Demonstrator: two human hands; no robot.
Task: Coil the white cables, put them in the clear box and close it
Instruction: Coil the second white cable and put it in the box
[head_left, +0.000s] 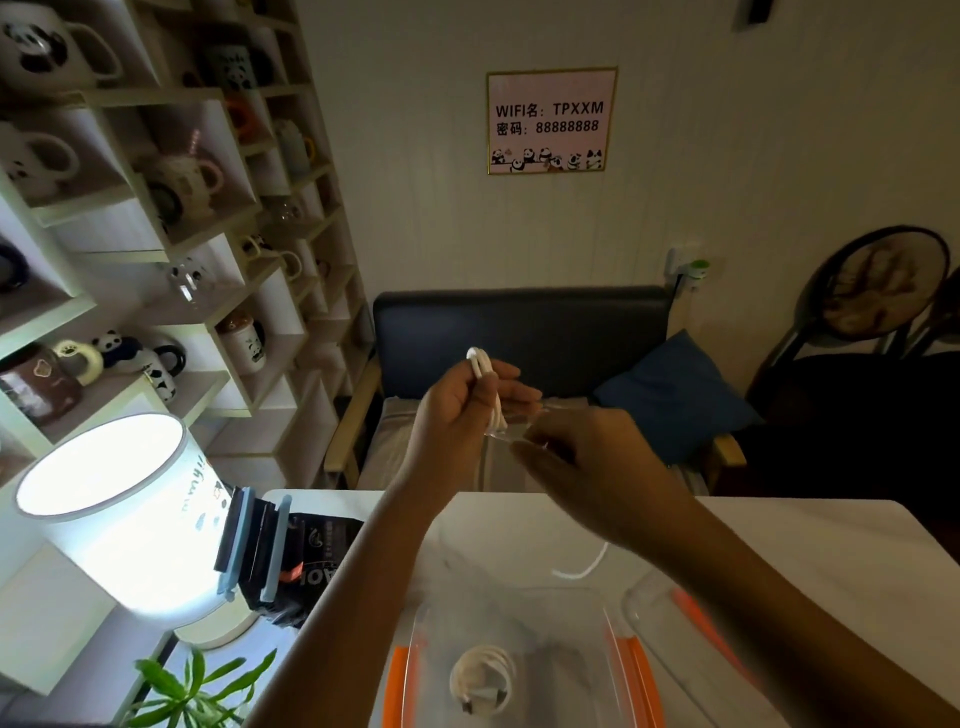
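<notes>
Holding looped white cable (488, 387) between both hands; coiled cable (483, 678) inside open clear box (519, 603).

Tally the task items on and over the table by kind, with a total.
White cables: 2, a coiled cable in the clear box and a cable in the hands
Clear boxes: 1
Box lids: 1, the lid
Total: 4
</notes>
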